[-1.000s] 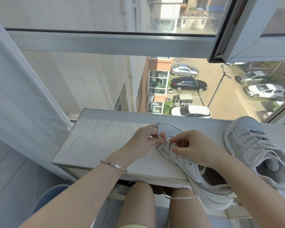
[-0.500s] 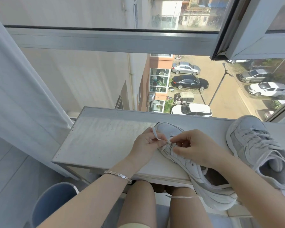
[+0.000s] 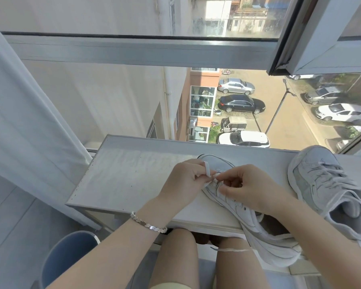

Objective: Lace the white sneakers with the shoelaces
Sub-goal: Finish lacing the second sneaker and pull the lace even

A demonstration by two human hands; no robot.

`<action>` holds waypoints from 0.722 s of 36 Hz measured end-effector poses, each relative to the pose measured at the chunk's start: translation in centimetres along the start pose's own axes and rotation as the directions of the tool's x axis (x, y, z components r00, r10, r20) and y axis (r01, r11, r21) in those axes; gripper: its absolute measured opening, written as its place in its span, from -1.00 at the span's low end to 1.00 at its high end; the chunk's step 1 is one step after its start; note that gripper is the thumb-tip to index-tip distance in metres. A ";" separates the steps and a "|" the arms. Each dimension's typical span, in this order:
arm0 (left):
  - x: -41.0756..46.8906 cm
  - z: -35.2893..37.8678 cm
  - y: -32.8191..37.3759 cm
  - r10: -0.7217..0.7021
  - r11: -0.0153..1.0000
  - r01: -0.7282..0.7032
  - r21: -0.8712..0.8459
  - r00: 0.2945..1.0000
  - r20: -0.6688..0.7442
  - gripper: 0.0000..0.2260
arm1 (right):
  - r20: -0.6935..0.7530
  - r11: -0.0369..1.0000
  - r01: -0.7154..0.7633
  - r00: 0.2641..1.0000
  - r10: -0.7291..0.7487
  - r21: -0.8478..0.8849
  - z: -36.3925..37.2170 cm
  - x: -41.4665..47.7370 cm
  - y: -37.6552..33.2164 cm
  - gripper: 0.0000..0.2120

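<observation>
Head camera showed the white sneaker (image 3: 248, 215) on the table (image 3: 123, 178), heel overhanging the table's near edge; left hand (image 3: 183, 180) and right hand (image 3: 244, 186) fingers each pinched the shoelace (image 3: 207, 172).

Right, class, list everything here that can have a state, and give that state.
Left hand: pinching the shoelace.
Right hand: pinching the shoelace at an eyelet.
Near sneaker: on the ledge, heel overhanging, only partly laced.
Far sneaker: laced, resting on the ledge.
Window sash: swung open.
Curtain: drawn aside.
</observation>
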State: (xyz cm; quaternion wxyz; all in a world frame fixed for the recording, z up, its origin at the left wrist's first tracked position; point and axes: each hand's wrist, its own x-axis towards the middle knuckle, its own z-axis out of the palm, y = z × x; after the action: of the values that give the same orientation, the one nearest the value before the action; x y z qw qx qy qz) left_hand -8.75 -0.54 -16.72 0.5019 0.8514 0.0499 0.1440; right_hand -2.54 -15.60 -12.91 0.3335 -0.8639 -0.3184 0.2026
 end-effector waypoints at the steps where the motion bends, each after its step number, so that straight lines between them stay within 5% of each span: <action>1: -0.1 -0.1 0.2 0.014 1.000 -0.014 0.024 1.000 -0.006 -0.87 | 0.000 1.000 -0.003 1.000 0.003 0.003 0.0 0.0 0.0 -0.82; 9: -0.4 0.3 0.3 -0.086 0.994 0.088 0.058 0.996 -0.032 -0.92 | 0.002 0.999 -0.040 0.999 0.040 0.016 0.1 0.0 0.0 -0.80; 16: -1.0 1.4 0.1 -0.389 0.902 0.366 -0.231 0.919 -0.064 -0.83 | 0.014 0.999 -0.022 1.000 0.022 0.031 0.1 -0.1 -0.1 -0.86; 26: -1.7 1.6 0.0 -0.452 0.788 0.411 -0.458 0.892 0.021 -0.89 | -0.116 0.968 -0.140 0.986 0.118 -0.210 1.0 1.2 -1.2 -0.83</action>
State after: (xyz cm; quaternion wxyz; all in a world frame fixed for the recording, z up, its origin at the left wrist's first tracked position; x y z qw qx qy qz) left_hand -9.89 -2.29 -17.77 0.7019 0.6700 0.2308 0.0711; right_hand -2.79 -13.67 -12.95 0.2392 -0.9233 -0.2643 0.1432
